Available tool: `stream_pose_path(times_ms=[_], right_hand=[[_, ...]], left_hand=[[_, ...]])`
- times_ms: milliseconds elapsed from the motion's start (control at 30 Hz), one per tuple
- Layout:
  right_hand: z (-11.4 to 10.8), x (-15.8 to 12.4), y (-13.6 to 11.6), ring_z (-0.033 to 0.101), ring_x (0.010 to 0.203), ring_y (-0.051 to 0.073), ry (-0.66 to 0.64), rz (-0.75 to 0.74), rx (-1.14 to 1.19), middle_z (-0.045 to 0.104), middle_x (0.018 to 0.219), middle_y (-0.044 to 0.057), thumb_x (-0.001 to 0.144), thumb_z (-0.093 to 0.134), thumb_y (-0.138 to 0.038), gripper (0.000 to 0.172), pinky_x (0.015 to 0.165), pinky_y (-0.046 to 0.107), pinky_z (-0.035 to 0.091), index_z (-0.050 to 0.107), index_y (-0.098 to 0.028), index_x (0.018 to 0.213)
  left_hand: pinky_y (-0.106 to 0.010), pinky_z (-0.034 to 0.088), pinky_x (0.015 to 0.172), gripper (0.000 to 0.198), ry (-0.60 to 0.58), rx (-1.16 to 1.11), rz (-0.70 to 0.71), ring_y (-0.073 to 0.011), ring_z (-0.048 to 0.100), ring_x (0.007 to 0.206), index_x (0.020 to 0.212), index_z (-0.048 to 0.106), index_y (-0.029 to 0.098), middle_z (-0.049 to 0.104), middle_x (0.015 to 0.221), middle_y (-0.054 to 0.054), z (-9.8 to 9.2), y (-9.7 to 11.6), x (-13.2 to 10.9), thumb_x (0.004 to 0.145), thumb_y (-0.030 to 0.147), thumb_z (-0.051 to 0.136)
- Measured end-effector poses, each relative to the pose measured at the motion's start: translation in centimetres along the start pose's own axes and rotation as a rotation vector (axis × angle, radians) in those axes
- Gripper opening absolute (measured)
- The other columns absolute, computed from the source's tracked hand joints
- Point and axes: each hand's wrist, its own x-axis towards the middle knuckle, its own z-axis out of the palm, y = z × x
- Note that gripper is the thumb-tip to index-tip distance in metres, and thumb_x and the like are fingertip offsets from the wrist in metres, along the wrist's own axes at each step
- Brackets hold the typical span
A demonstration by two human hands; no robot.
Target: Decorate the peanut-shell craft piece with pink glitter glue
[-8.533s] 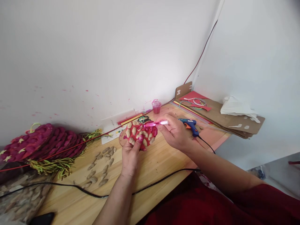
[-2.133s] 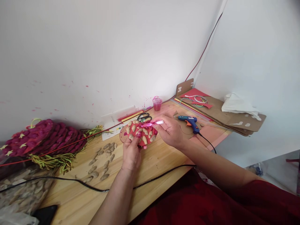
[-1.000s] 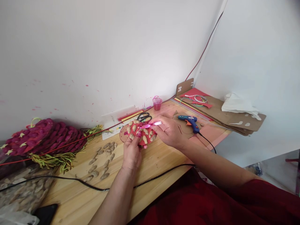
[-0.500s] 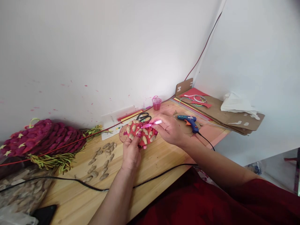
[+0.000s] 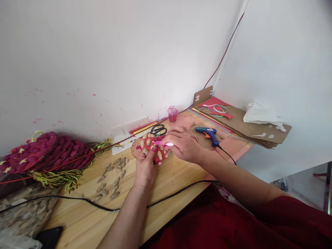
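My left hand (image 5: 145,164) grips the near edge of a red disc (image 5: 156,158) studded with peanuts, some of them painted magenta. Its fingertips are stained pink. In my right hand (image 5: 183,144), pinched between thumb and fingers, is a paintbrush (image 5: 166,143) with a pink and white handle. The brush reaches over the disc from the right; its tip lies among the peanuts near the middle. A brown round piece (image 5: 136,147) with magenta smears sits under the disc's left side. Black-handled scissors (image 5: 158,129) lie just behind. Beyond them stands a small cup of magenta paint (image 5: 172,114).
Loose peanuts (image 5: 116,180) lie on the wooden table to the left. Finished-looking magenta discs (image 5: 38,152) with yarn fringe are stacked at far left. A blue glue gun (image 5: 207,131) rests on cardboard at right. A black cable (image 5: 103,208) crosses the front; cardboard sheets (image 5: 256,133) fill the right corner.
My right hand has turned and lowered slightly over the disc, tilting the brush handle down to the right. My left hand and the disc stay nearly in place.
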Motion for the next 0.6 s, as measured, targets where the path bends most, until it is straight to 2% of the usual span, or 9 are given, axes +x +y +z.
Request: stream_pose_path(times_ms=[167, 333, 600], right_hand=[[-0.37, -0.24, 1.21, 0.060, 0.097, 0.023, 0.081, 0.025, 0.080, 0.075, 0.095, 0.003, 0.100, 0.057, -0.021, 0.012, 0.092, 0.041, 0.044, 0.068, -0.024, 0.102], [-0.33, -0.17, 1.15, 0.061, 0.096, 0.023, 0.102, 0.056, 0.122, 0.076, 0.095, 0.003, 0.099, 0.060, -0.023, 0.010, 0.090, 0.040, 0.046, 0.069, -0.023, 0.100], [-0.04, -0.29, 0.69, 0.062, 0.097, 0.024, 0.144, 0.063, 0.033, 0.076, 0.096, 0.005, 0.098, 0.059, -0.021, 0.011, 0.091, 0.041, 0.045, 0.069, -0.022, 0.100]], left_hand=[[-0.017, 0.040, 0.033, 0.040, 0.011, -0.031, -0.005, -0.0104, 0.059, 0.049, 0.087, 0.075, 0.017, 0.075, 0.082, -0.005, 0.24, 0.30, 0.05, 0.055, 0.032, 0.094], [-0.017, 0.037, 0.032, 0.043, 0.008, -0.035, -0.001, -0.0111, 0.060, 0.050, 0.092, 0.075, 0.017, 0.076, 0.086, -0.006, 0.33, 0.46, -0.02, 0.056, 0.031, 0.093], [-0.015, 0.040, 0.035, 0.039, 0.009, -0.030, 0.013, -0.0099, 0.060, 0.052, 0.088, 0.074, 0.018, 0.077, 0.087, -0.005, 0.19, 0.35, 0.08, 0.057, 0.032, 0.093]])
